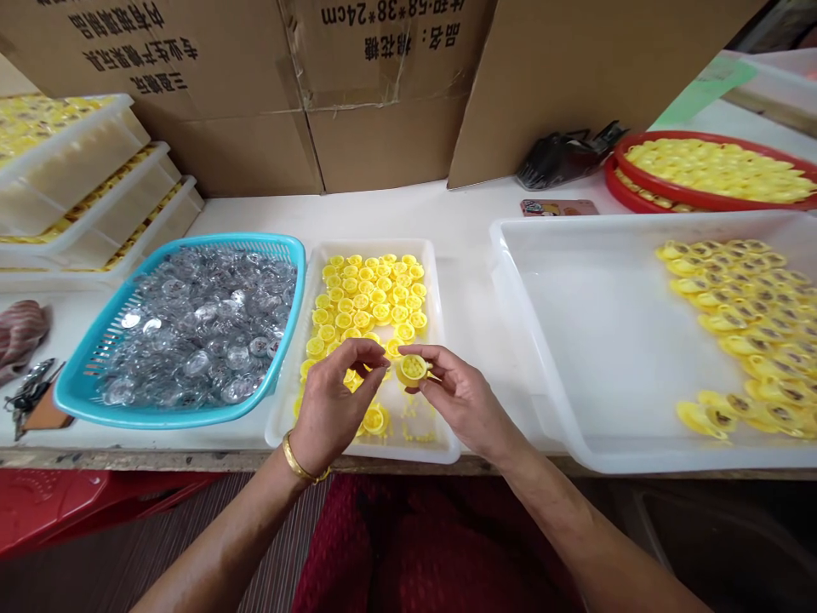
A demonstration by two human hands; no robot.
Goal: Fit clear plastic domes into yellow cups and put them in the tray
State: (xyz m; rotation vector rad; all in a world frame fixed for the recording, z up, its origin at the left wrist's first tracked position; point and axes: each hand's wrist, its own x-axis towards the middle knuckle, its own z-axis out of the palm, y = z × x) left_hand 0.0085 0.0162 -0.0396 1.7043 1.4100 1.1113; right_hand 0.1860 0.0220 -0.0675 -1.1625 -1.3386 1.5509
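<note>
My right hand [456,393] pinches a small round yellow plastic piece [412,369] between thumb and fingers, over the near end of a white tray [440,375]. My left hand [335,396] is curled beside it, with thumb and forefinger pinched together close to the piece; whether they hold anything I cannot make out. A gold bracelet circles the left wrist. The tray holds several more yellow round pieces [374,294] in rows.
A blue basket [281,251] of clear round discs sits to the left. A large white tray [574,340] on the right holds finished yellow pieces [753,323]. Red trays [629,191], stacked white trays [95,187], cardboard boxes [383,102] and keys [29,387] surround them.
</note>
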